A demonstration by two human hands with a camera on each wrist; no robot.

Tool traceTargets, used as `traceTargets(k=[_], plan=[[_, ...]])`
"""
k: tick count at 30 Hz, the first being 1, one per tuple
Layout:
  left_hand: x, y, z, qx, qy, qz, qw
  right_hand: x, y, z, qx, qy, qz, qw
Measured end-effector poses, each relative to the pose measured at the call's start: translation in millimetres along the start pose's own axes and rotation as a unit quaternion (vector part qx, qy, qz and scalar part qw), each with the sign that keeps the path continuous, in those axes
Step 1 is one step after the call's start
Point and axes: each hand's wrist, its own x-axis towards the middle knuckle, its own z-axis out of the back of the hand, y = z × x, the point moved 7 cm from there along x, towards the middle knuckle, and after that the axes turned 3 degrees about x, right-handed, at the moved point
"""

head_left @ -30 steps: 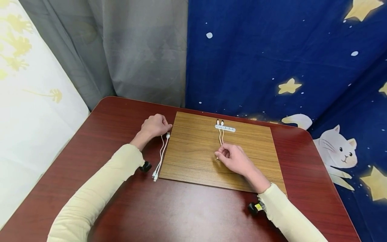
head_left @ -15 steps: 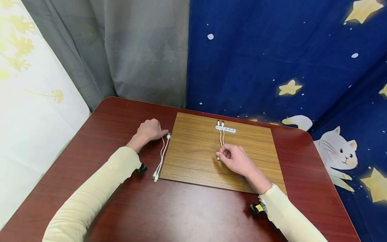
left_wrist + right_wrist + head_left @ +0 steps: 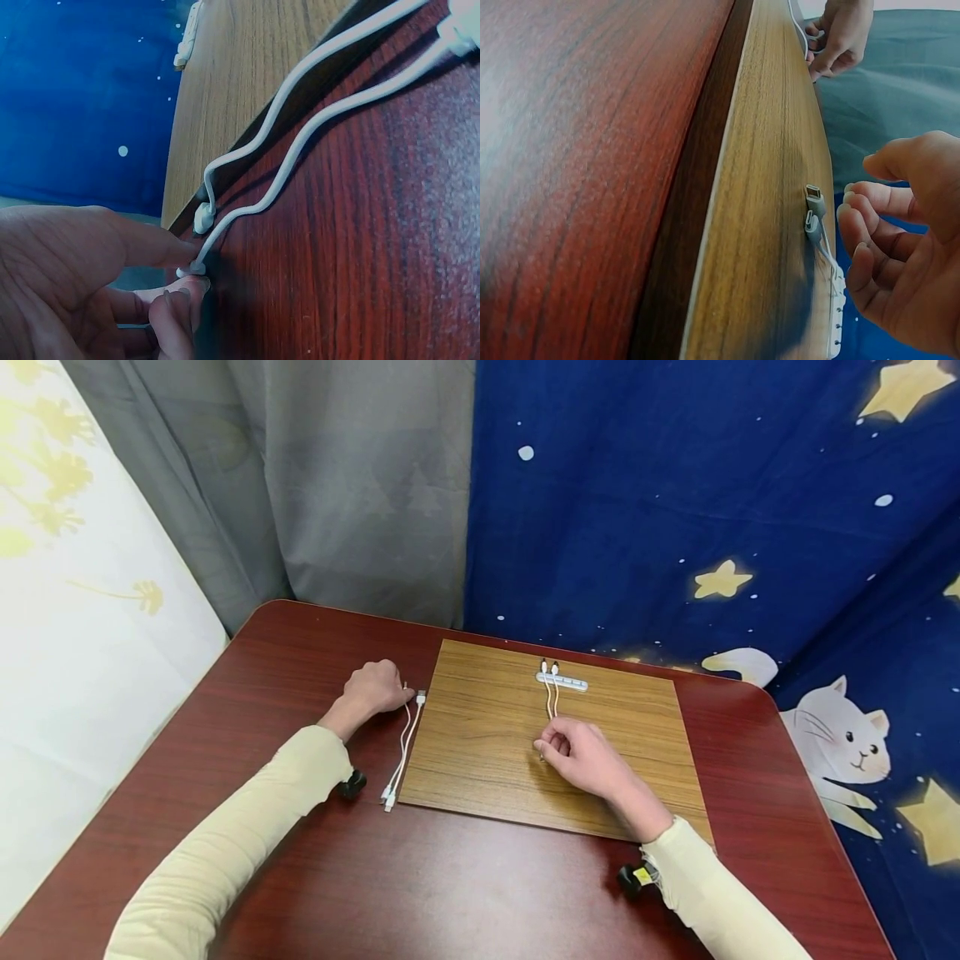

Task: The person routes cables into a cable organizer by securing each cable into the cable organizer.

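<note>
My left hand (image 3: pixel 375 687) is at the far left of the board, its thumb and fingertips pinching the plug end (image 3: pixel 193 268) of one white charging cable (image 3: pixel 300 150). A second white cable (image 3: pixel 409 739) lies alongside, its plug (image 3: pixel 204 217) at the board's edge. My right hand (image 3: pixel 583 755) hovers over the middle of the board with fingers loosely curled, holding nothing. Below its fingers, two cable ends (image 3: pixel 814 201) lie on the board. These two cables run up to a white cable clip strip (image 3: pixel 572 683), where they sit in slots at its left end.
The wood-grain board (image 3: pixel 480 727) lies on a dark red table (image 3: pixel 465 885). At the back hang a grey curtain (image 3: pixel 360 502) and a blue curtain (image 3: pixel 637 510) with stars and a cat. A white cloth (image 3: pixel 97 652) with yellow prints hangs at the left.
My left hand has come back from beyond the cable ends, shifted slightly left and nearer, and now pinches one cable's end. My right hand has stayed nearly still.
</note>
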Motion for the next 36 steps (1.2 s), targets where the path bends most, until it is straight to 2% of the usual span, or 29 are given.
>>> traceTargets(k=[7, 14, 19, 27, 36], plan=[[1.9, 1.2, 1.8, -0.017, 0.008, -0.008, 0.9998, 0, 6, -3, -0.012, 0.002, 0.020, 1.000], [1.2, -0.5, 11.5, -0.042, 0.011, -0.017, 0.9989, 0, 6, -1, -0.014, -0.014, 0.033, 0.999], [-1.5, -4.4, 22.0, -0.053, 0.005, -0.028, 0.9982, 1, 7, 0, -0.020, -0.024, 0.039, 0.999], [-8.3, -10.3, 44.2, -0.073, -0.022, -0.044, 0.9961, 2, 9, 0, -0.013, -0.023, 0.057, 0.998], [-14.0, -19.4, 59.9, -0.114, -0.022, -0.056, 0.9917, 6, 14, -2, 0.008, -0.019, 0.073, 0.997]])
